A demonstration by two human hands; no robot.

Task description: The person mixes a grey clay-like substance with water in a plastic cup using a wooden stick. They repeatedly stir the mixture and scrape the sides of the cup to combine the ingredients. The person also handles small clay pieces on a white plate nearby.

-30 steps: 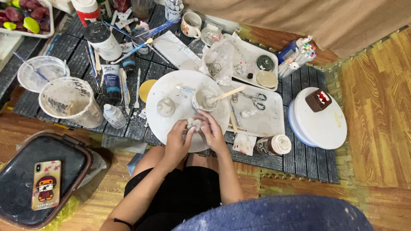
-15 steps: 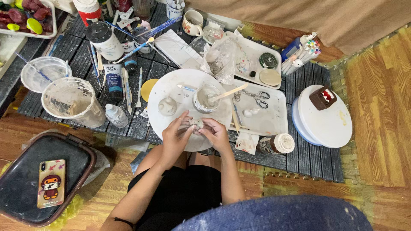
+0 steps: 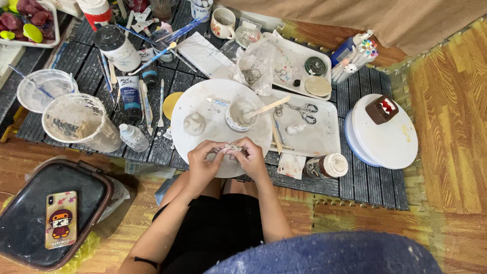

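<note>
Fingers [image 3: 221, 150] of both hands pinched one small grey clay piece [image 3: 233, 148] between them. The left hand [image 3: 203, 165] and right hand [image 3: 252, 160] met over the near edge of a round white board [image 3: 203, 96], with the clay piece held just above it.

Nearer, at the lower left, a phone [image 3: 61, 219] in a yellow case lay on a dark tray [image 3: 30, 218] on the wooden floor.

On the board, beyond the hands, sat a small clay lump [image 3: 195, 123] and a cup [image 3: 240, 113] with a wooden stick [image 3: 266, 107] leaning in it. Just right of the board lay a white tray [image 3: 324, 137] with scissors [image 3: 303, 111] on it, and a jar [image 3: 327, 166] lay on its side at the tray's near corner. Well to the right stood a white turntable [image 3: 385, 142] bearing a brown block figure [image 3: 382, 109].

Left of the board, on the dark slatted surface [image 3: 365, 182], were a small bottle [image 3: 133, 137], a large cloudy tub [image 3: 81, 122] and a clear bowl [image 3: 45, 89]. Farther back lay brushes [image 3: 152, 58], a paint jar [image 3: 117, 47], a mug [image 3: 223, 23] and a bundle of markers [image 3: 357, 56].
</note>
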